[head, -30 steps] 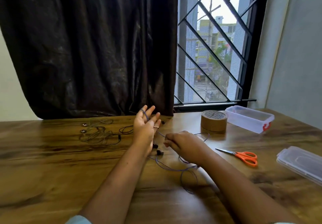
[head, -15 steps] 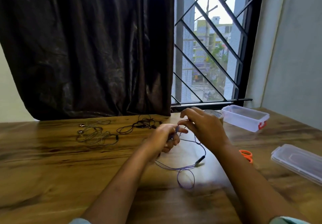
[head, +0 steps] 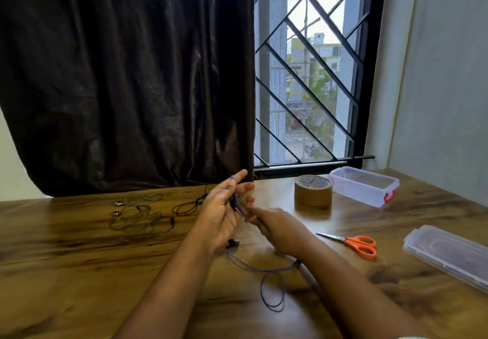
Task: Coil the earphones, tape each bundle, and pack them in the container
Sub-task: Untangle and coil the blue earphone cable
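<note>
Over the spread left hand (head: pixel 224 210), purple cord (head: pixel 239 204) loops (right hand (head: pixel 277 229) blurred, grip unclear).

head cam | wide | looks fwd+down | near, over table (head: pixel 79 272) | faces window (head: pixel 311 74)

Left hand (head: pixel 224 212) has opened back up: half a second ago it was curled shut around the thin purple earphone cable (head: pixel 253 268), now the palm faces right with fingers spread and raised, cable looped over the fingers and running down the palm. Right hand (head: pixel 277 229) has dropped from above the brown roll of packing tape (head: pixel 313 190) to low and left of it, fingertips by the left palm; motion blur, but it looks pinched on the cable. Orange-handled steel scissors (head: pixel 351 243), partly hidden before, are fully visible in front of the tape. Slack loop on the table is smaller.
</note>
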`<control>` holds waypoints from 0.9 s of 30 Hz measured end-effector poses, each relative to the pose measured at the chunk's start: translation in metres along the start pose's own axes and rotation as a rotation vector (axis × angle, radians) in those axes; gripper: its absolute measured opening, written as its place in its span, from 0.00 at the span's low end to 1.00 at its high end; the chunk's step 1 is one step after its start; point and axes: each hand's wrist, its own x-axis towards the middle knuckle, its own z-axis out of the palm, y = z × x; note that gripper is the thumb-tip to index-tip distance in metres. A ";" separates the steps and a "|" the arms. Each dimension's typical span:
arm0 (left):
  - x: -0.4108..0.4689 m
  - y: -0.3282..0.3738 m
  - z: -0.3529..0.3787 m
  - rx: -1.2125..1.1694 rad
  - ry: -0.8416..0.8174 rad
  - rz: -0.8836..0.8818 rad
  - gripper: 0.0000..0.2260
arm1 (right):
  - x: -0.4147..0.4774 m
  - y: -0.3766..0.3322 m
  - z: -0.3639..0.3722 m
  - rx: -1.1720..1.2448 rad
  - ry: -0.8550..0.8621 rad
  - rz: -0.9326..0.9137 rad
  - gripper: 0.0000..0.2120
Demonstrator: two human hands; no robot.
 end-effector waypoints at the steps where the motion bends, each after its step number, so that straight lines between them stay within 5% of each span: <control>1: 0.001 0.000 0.000 -0.022 0.029 0.031 0.15 | 0.001 -0.002 0.004 0.003 -0.039 -0.002 0.10; 11: 0.009 -0.004 -0.018 0.354 0.144 0.105 0.20 | 0.002 -0.004 -0.005 -0.124 -0.192 0.003 0.11; 18: 0.010 -0.016 -0.026 0.935 -0.031 0.007 0.23 | -0.003 -0.002 -0.027 -0.051 0.066 -0.107 0.08; 23: -0.002 -0.015 -0.019 0.705 -0.184 -0.296 0.15 | -0.006 0.015 -0.041 0.090 0.312 -0.040 0.04; 27: -0.008 -0.005 -0.013 0.513 -0.282 -0.365 0.16 | -0.011 0.021 -0.042 -0.002 0.390 0.021 0.06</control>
